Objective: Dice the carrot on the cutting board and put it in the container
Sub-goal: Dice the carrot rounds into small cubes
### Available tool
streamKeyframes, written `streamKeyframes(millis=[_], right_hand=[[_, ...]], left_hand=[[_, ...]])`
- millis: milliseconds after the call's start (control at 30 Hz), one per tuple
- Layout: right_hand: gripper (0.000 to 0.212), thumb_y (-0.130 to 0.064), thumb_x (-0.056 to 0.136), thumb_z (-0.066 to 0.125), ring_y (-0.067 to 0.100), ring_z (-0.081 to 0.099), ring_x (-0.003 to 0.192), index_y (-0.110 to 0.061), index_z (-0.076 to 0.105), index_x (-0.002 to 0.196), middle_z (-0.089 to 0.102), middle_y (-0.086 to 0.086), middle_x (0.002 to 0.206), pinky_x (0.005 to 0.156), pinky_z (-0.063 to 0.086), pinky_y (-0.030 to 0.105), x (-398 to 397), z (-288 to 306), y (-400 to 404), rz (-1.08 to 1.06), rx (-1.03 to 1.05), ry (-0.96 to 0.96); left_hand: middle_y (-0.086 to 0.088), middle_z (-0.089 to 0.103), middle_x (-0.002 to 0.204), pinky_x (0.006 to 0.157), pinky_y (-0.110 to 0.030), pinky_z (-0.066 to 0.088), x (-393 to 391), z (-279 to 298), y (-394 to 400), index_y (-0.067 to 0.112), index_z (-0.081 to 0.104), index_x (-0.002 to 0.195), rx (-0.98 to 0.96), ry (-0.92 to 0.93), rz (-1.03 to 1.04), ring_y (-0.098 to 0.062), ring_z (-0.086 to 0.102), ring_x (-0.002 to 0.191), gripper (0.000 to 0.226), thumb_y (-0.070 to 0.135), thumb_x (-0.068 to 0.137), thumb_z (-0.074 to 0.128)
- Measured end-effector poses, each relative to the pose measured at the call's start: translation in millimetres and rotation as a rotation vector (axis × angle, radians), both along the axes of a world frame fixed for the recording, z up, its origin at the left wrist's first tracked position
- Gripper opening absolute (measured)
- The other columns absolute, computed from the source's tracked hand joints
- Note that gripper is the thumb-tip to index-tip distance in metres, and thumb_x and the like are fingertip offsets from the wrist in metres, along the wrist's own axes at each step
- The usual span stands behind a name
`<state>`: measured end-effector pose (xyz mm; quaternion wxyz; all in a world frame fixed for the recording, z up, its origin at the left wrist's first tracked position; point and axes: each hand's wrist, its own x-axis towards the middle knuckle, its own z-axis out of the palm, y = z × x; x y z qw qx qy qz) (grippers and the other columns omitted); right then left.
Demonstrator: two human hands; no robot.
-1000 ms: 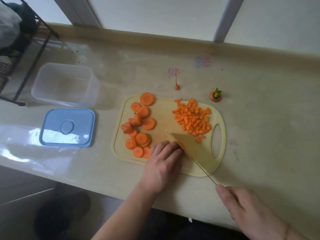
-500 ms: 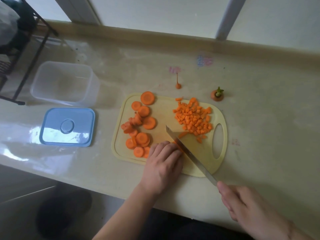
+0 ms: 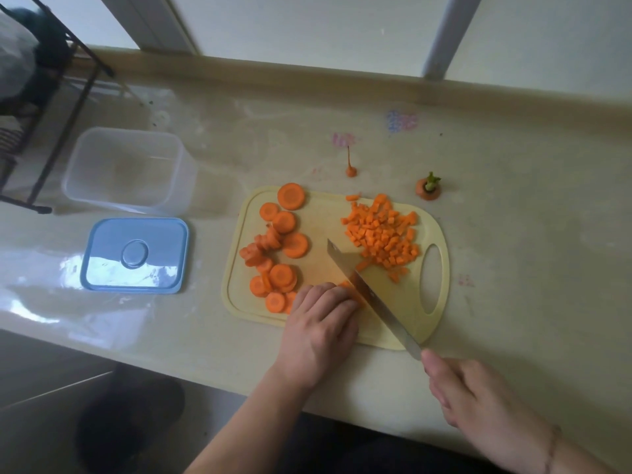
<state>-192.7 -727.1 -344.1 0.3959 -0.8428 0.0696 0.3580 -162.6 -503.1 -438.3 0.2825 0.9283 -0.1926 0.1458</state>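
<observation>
The knife (image 3: 372,295) has tilted flat since a second ago, sweeping dice toward the pile (image 3: 383,236) at 1 o'clock on the cutting board (image 3: 321,230). The right hand (image 3: 478,405) grips its handle; the left hand (image 3: 321,326) curls over carrot pieces. Slices (image 3: 273,254) remain uncut; the container (image 3: 126,169) at 10 o'clock holds nothing.

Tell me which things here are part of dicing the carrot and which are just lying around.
In use: cutting board, carrot slices, diced carrot, knife, container.
Lying about: lid, carrot top, carrot tip, rack.
</observation>
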Motion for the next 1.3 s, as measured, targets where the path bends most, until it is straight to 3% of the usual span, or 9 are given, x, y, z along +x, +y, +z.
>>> streamKeyframes(millis=[300, 433, 633, 867, 1100, 1200, 1300], right_hand=[[0.106, -0.103, 0.050, 0.000, 0.009, 0.036, 0.048, -0.004, 0.037, 0.062, 0.037, 0.001, 0.050, 0.055, 0.035, 0.025, -12, 8, -4, 0.071, -0.143, -0.008], [0.093, -0.100, 0.059, 0.004, 0.011, 0.036, 0.046, -0.012, 0.035, 0.056, 0.038, 0.002, 0.049, 0.052, 0.033, 0.028, -5, -3, 13, 0.068, -0.116, -0.074], [0.091, -0.100, 0.061, 0.017, 0.008, 0.029, 0.049, -0.011, 0.032, 0.062, 0.030, -0.001, 0.051, 0.054, 0.030, 0.030, -3, 3, 9, 0.001, -0.004, 0.002], [0.104, -0.104, 0.048, 0.001, 0.009, 0.031, 0.048, -0.006, 0.034, 0.063, 0.033, 0.000, 0.051, 0.053, 0.032, 0.026, -16, 10, 7, 0.051, -0.115, 0.018], [0.093, -0.100, 0.056, 0.003, 0.011, 0.039, 0.045, -0.013, 0.035, 0.054, 0.042, -0.001, 0.046, 0.049, 0.031, 0.024, -4, -3, 32, 0.042, -0.096, -0.081], [0.090, -0.099, 0.060, 0.013, 0.008, 0.032, 0.044, -0.012, 0.035, 0.057, 0.035, -0.001, 0.046, 0.050, 0.030, 0.026, -2, 2, 29, -0.002, -0.018, -0.038], [0.076, -0.085, 0.076, 0.023, 0.008, 0.030, 0.042, -0.013, 0.037, 0.058, 0.033, -0.003, 0.045, 0.047, 0.028, 0.021, -9, 15, 19, -0.073, 0.061, 0.043]], left_hand=[[-0.001, 0.072, 0.108, 0.091, -0.033, 0.042, 1, -2, 5, 0.011, 0.077, 0.093, 0.015, 0.012, -0.020, -0.022, 0.062, 0.104, 0.027, 0.024, 0.102, 0.055], [-0.002, 0.072, 0.108, 0.090, -0.035, 0.044, 1, 0, 5, 0.010, 0.078, 0.095, -0.006, 0.014, -0.024, -0.023, 0.063, 0.104, 0.023, 0.021, 0.100, 0.058], [-0.002, 0.071, 0.106, 0.087, -0.037, 0.047, -3, 4, 10, 0.011, 0.077, 0.095, 0.016, 0.019, -0.014, -0.025, 0.064, 0.103, 0.020, 0.020, 0.100, 0.060], [0.001, 0.072, 0.102, 0.081, -0.039, 0.047, -3, 5, 13, 0.011, 0.077, 0.088, 0.021, 0.010, 0.001, -0.024, 0.063, 0.098, 0.015, 0.017, 0.095, 0.065], [0.000, 0.074, 0.103, 0.083, -0.036, 0.047, -3, 2, 10, 0.011, 0.078, 0.090, -0.026, 0.020, -0.029, -0.022, 0.067, 0.099, 0.021, 0.019, 0.098, 0.061], [0.002, 0.073, 0.102, 0.083, -0.036, 0.047, -3, 5, 12, 0.012, 0.077, 0.089, -0.030, 0.035, -0.034, -0.021, 0.065, 0.099, 0.021, 0.021, 0.098, 0.060], [0.002, 0.071, 0.099, 0.079, -0.040, 0.048, -3, 10, 14, 0.012, 0.075, 0.086, -0.034, 0.047, -0.052, -0.021, 0.065, 0.097, 0.010, 0.015, 0.092, 0.068]])
